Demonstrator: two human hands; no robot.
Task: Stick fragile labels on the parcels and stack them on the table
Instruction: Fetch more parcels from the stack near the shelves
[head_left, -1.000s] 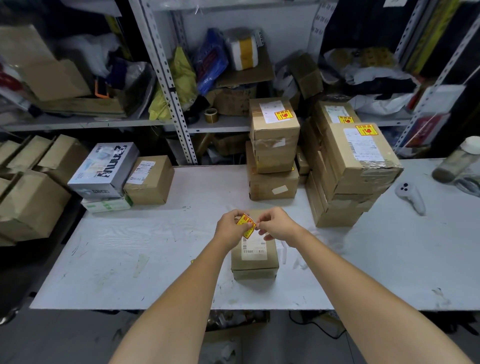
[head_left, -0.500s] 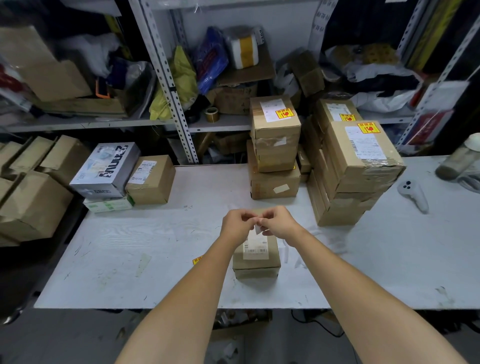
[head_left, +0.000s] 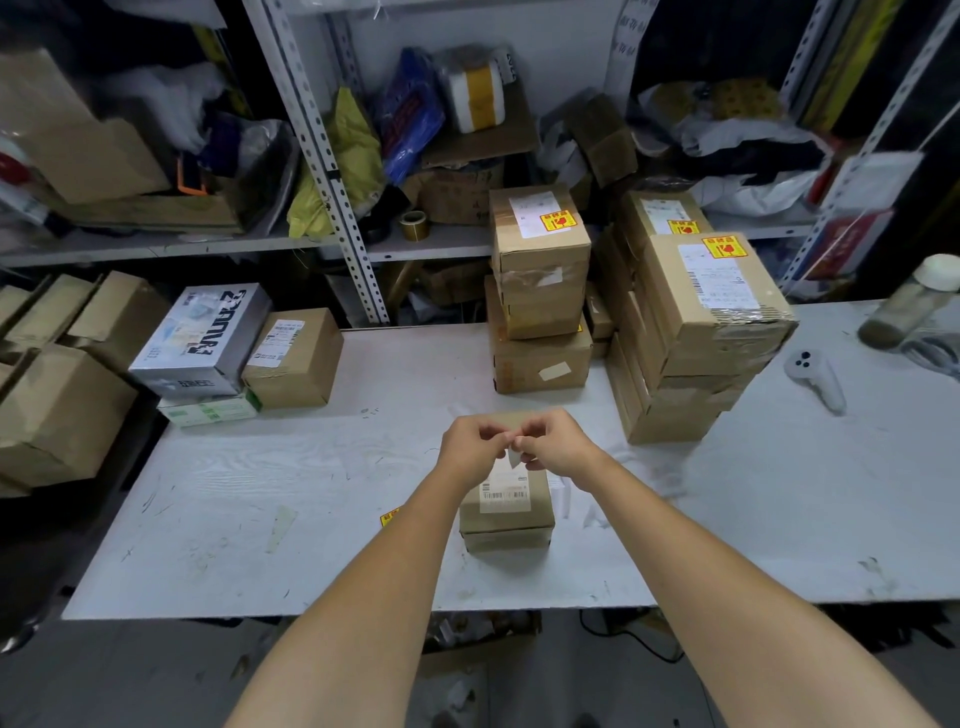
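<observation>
A small brown parcel with a white shipping slip lies near the table's front edge. Just above its far end, my left hand and my right hand meet fingertip to fingertip, both pinching a small label whose pale back faces me. Its printed side is hidden. Two stacks of parcels with yellow-and-red fragile labels stand behind: a centre stack and a taller right stack.
On the white table, at the left, sit a printed grey box and a brown parcel. A white controller and a jar lie far right. A loose fragile sticker lies beside my left forearm. Cluttered shelves rise behind.
The yellow face of the label showed a second ago; the label has turned so only its pale back shows. Both hands stayed over the small parcel.
</observation>
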